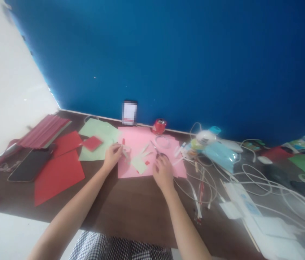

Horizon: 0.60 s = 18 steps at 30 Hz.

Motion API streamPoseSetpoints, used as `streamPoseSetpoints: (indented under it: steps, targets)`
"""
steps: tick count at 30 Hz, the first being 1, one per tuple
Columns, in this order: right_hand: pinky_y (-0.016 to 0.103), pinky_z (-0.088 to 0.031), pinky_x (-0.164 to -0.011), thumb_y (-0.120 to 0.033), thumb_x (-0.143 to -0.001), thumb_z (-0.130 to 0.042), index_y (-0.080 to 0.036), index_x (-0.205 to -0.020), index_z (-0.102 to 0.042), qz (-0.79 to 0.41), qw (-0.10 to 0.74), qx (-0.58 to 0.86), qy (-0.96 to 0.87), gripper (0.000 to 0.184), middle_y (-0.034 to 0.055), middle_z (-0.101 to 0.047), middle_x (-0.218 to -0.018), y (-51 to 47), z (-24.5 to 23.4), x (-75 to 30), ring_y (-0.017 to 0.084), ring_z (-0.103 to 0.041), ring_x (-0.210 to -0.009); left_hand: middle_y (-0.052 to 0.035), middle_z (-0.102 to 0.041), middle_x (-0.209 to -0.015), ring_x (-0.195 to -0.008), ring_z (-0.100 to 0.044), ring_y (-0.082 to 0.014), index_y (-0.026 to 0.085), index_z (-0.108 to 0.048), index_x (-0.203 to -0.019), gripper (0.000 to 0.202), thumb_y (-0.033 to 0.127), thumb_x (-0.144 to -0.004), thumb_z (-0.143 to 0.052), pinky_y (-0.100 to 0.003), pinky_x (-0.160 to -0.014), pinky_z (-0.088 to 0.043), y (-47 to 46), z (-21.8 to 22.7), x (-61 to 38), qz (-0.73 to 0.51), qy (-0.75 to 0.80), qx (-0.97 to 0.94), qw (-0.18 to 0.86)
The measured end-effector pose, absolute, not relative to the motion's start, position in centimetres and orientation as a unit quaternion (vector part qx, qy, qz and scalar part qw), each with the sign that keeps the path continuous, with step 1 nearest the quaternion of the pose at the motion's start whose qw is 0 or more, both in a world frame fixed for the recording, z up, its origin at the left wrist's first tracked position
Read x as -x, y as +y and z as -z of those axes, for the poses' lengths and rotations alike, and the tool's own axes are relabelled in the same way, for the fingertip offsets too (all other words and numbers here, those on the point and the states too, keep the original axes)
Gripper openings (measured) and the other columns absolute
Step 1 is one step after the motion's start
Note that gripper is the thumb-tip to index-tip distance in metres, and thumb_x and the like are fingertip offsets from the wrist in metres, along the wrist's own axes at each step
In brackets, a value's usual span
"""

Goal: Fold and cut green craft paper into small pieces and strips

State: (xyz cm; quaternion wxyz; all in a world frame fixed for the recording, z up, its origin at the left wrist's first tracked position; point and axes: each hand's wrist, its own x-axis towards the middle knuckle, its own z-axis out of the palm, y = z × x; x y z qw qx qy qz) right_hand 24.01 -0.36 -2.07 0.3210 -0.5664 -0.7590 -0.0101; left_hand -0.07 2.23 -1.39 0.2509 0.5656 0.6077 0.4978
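My left hand (112,155) rests at the left edge of a pink paper sheet (134,139), fingers pinched on a small pale paper piece. My right hand (162,172) is closed round the handles of a pair of scissors (155,149), whose blades point up and left over the pink sheet. A light green cut piece (139,164) and small red scraps lie on the pink sheet between my hands. A roll of clear tape (162,141) lies on the sheet's far right.
Red paper sheets (57,173), a light green sheet (98,135), a dark phone (30,164) and a maroon folder (45,130) lie left. A red tape dispenser (159,126) stands by the blue wall. White cables (252,180), pens, paper and a blue pouch (219,153) crowd the right.
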Motion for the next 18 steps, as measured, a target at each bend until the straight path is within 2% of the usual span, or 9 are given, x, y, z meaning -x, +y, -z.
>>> streamPoseSetpoints:
  steps: [4, 10, 15, 18]
  targets:
    - [0.045, -0.033, -0.092, -0.031, -0.078, -0.047, -0.016, -0.087, -0.062, 0.006, 0.347, 0.548, -0.761, 0.023, 0.0128, -0.058, -0.099, -0.7, 2.1, -23.0, 0.027, -0.046, -0.103, -0.0118, -0.058, -0.098, -0.089, -0.057, -0.0211, 0.014, -0.065, -0.073, 0.022, 0.027, -0.075, -0.048, -0.034, -0.081, -0.044, 2.6, 2.1, 0.5, -0.459, 0.633, -0.594, 0.19]
    - [0.049, -0.026, -0.094, -0.039, -0.067, -0.06, -0.019, -0.086, -0.058, -0.056, 0.305, 0.541, -0.782, 0.028, 0.0109, -0.056, -0.104, -0.6, 2.9, -20.9, 0.029, -0.042, -0.107, -0.0182, -0.048, -0.115, -0.1, -0.051, -0.0268, 0.01, -0.059, -0.097, 0.029, 0.011, -0.076, -0.039, -0.044, -0.089, -0.039, 1.9, 2.2, 0.4, -0.418, 0.679, -0.603, 0.039]
    - [0.046, -0.029, -0.092, -0.034, -0.068, -0.059, -0.02, -0.066, -0.054, -0.105, 0.384, 0.524, -0.753, 0.014, 0.0101, -0.058, -0.101, -0.5, 2.8, -20.9, 0.028, -0.043, -0.106, -0.0191, -0.047, -0.118, -0.105, -0.045, -0.0323, 0.011, -0.057, -0.101, 0.031, 0.012, -0.074, -0.041, -0.046, -0.087, -0.038, 0.9, 1.0, -0.3, -0.346, 0.69, -0.635, -0.033]
    - [0.041, -0.038, -0.084, -0.035, -0.073, -0.055, -0.02, -0.069, -0.053, -0.16, 0.448, 0.52, -0.71, 0.015, 0.0078, -0.06, -0.088, -0.7, 2.0, -21.4, 0.023, -0.051, -0.091, -0.0228, -0.047, -0.117, -0.109, -0.042, -0.0346, 0.005, -0.055, -0.104, 0.035, 0.013, -0.071, -0.044, -0.046, -0.089, -0.036, 0.0, 0.8, -1.7, -0.304, 0.665, -0.681, -0.034]
